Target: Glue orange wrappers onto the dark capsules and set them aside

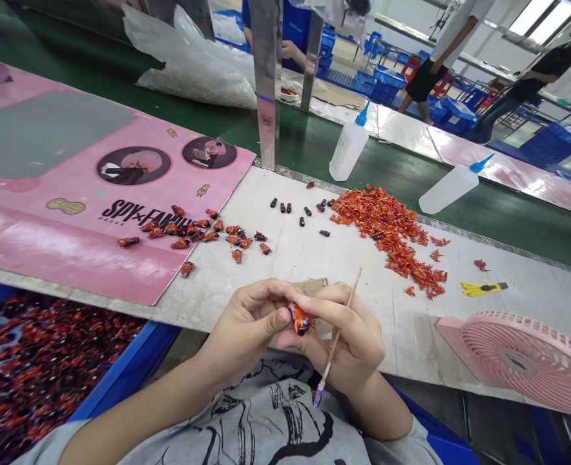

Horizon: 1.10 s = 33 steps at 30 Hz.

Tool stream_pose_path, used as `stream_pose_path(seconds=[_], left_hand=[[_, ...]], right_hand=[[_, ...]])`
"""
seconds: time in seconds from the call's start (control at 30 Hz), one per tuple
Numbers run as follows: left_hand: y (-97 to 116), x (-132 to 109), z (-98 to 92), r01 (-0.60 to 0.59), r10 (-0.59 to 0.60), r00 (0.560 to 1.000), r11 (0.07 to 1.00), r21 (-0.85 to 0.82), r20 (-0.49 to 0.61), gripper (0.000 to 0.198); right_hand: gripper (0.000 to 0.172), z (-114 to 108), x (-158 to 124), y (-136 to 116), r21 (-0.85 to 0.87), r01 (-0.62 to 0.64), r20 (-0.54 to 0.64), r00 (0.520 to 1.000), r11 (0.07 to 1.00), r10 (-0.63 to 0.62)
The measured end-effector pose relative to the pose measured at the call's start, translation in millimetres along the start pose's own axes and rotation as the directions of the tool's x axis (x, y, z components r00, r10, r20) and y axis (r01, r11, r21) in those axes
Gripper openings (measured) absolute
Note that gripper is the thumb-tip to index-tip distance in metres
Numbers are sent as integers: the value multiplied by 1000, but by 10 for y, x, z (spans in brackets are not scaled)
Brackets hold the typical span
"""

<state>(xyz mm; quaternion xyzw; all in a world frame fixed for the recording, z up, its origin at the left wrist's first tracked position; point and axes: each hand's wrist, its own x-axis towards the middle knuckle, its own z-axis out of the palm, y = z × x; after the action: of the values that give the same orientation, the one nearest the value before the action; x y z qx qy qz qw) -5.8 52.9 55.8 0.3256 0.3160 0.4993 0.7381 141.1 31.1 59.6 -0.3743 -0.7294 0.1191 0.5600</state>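
Note:
Close to my body, my left hand pinches a small orange and dark figurine piece between thumb and fingers. Fingers of my right hand press on the same piece from the other side. A thin wooden stick with a purple end is also held in my right hand, slanting across its fingers. Behind the hands is a brown cardboard piece, partly covered. Similar orange and dark pieces lie scattered to the left, and a heap of orange parts sits to the right.
Small black parts lie mid-table. Two white bottles with blue nozzles are at the back. A yellow cutter and pink fan stand right. A blue bin of pieces is lower left. A metal post rises behind; people are beyond.

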Motion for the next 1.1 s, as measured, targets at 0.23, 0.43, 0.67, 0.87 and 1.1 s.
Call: stream_pose_path(seconds=[0.23,0.43,0.67,0.87,1.1], left_hand=[[-47,20,-20,96,-92,994,993,-71,53,34],[-94,33,4,-18,22,998,998,-67,62,29],[-136,32,-3,-74,78,995,995,-60,60,28],[-130,31,-17,59,-52,998,978,-201,37,25],[-130,25,-42,189,-178,982,940,-282,67,25]], right_hand=[[20,23,17,6,0,15,-5,1000,1000,-15],[18,81,-7,-3,-69,93,-20,995,993,-95],[18,95,9,1,-65,129,-15,991,990,-130],[21,113,-26,48,-11,-1,11,1000,1000,1],[34,103,6,43,-52,-58,8,998,997,59]])
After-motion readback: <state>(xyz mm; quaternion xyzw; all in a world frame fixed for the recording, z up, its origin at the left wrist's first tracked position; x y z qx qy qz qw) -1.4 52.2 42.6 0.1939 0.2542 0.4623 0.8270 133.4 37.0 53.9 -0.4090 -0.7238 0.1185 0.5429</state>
